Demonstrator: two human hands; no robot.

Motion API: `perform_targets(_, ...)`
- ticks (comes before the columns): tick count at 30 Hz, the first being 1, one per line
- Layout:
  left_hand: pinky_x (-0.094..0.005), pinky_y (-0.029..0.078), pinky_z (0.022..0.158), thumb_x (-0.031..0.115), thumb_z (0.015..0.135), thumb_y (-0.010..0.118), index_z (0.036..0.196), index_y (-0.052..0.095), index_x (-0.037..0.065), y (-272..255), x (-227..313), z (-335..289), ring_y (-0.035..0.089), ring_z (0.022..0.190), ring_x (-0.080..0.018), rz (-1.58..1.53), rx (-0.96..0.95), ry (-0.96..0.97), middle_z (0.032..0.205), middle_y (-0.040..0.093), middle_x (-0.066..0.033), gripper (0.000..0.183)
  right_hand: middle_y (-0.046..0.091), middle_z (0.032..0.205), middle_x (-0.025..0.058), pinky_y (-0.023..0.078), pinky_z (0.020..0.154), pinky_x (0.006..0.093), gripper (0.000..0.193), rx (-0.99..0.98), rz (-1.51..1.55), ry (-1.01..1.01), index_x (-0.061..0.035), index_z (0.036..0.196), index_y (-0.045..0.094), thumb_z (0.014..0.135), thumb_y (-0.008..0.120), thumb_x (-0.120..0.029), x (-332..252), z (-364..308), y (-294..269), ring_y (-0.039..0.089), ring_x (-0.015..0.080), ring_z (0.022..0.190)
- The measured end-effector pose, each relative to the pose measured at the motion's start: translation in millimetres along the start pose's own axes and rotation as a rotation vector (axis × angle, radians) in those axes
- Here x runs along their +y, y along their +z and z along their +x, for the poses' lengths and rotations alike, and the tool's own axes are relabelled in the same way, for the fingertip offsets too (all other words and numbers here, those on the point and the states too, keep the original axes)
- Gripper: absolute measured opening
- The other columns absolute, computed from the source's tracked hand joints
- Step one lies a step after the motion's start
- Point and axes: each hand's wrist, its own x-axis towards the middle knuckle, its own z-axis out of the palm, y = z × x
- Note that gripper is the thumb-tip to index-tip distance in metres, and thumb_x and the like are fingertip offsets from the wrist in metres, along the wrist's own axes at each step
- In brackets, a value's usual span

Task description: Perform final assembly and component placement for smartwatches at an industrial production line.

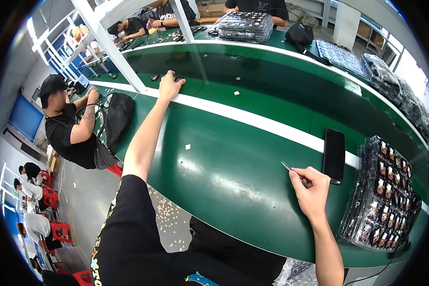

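My left hand (168, 87) reaches far out over the white strip to the sunken green belt. Its thumb and fingers close round a small black part (178, 79); the grip is partly hidden. Another small dark part (155, 77) lies on the belt just left of that hand. Above the green tabletop, at the right, my right hand (312, 188) pinches a pair of metal tweezers (287, 166), tips pointing up and left. A black phone (334, 155) lies beside the right hand. One small pale square (188, 147) rests on the tabletop between my arms.
Stacked clear trays of small dark parts (383, 195) stand at the right. A white frame post (121, 57) rises left of my left hand. A black bag (119, 117) hangs near a seated co-worker (66, 124). More trays (245, 27) sit across the belt; pale squares (169, 214) litter the floor.
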Motion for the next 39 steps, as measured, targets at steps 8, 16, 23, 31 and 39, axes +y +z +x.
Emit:
perform_targets(8, -0.0390, 0.055, 0.107, 0.016, 0.087, 0.093, 0.156, 0.060, 0.010, -41, 174, -168, 0.072, 0.118, -0.0220, -0.673, -0.703, 0.771, 0.128, 0.077, -0.0095, 0.076, 0.063, 0.079, -0.0054, 0.035, 0.060, 0.0209, 0.012, 0.090, 0.290, 0.196, 0.0055, 0.109, 0.084, 0.101, 0.080, -0.003, 18, -2, -3, 0.049, -0.0003, 0.070)
perform_targets(16, -0.0459, 0.047, 0.121, 0.008, 0.078, 0.088, 0.160, 0.055, 0.004, -55, 212, -237, 0.061, 0.142, -0.0339, -0.764, -0.967, 0.925, 0.157, 0.064, -0.0147, 0.088, 0.072, 0.083, -0.0022, 0.040, 0.061, 0.0190, 0.013, 0.059, 0.325, 0.178, 0.0044, 0.110, 0.084, 0.101, 0.080, -0.004, 18, 1, 0, 0.055, -0.0004, 0.071)
perform_targets(23, -0.0432, 0.045, 0.112, 0.025, 0.075, 0.100, 0.139, 0.075, 0.012, -46, 200, -250, 0.059, 0.125, -0.0296, -0.510, -0.760, 1.000, 0.132, 0.064, -0.0083, 0.070, 0.072, 0.081, -0.0009, 0.039, 0.059, 0.0194, 0.013, 0.044, 0.246, 0.144, 0.0043, 0.109, 0.085, 0.100, 0.080, -0.003, 14, -1, 0, 0.054, -0.0005, 0.069)
perform_targets(31, -0.0444, 0.044, 0.111, 0.030, 0.073, 0.099, 0.143, 0.075, 0.014, -48, 201, -246, 0.058, 0.125, -0.0292, -0.597, -0.882, 0.929, 0.130, 0.065, -0.0067, 0.076, 0.066, 0.077, -0.0029, 0.035, 0.056, 0.0184, 0.011, 0.010, 0.164, 0.110, 0.0046, 0.109, 0.084, 0.099, 0.080, 0.001, 9, -3, 2, 0.052, -0.0013, 0.066)
perform_targets(39, -0.0390, 0.041, 0.106, 0.031, 0.076, 0.096, 0.138, 0.076, 0.013, -49, 200, -242, 0.061, 0.110, -0.0259, -0.580, -0.930, 0.971, 0.118, 0.068, -0.0040, 0.068, 0.067, 0.078, -0.0005, 0.038, 0.056, 0.0186, 0.012, -0.058, 0.132, 0.152, 0.0045, 0.109, 0.084, 0.098, 0.082, 0.000, -4, -5, 8, 0.056, -0.0001, 0.066)
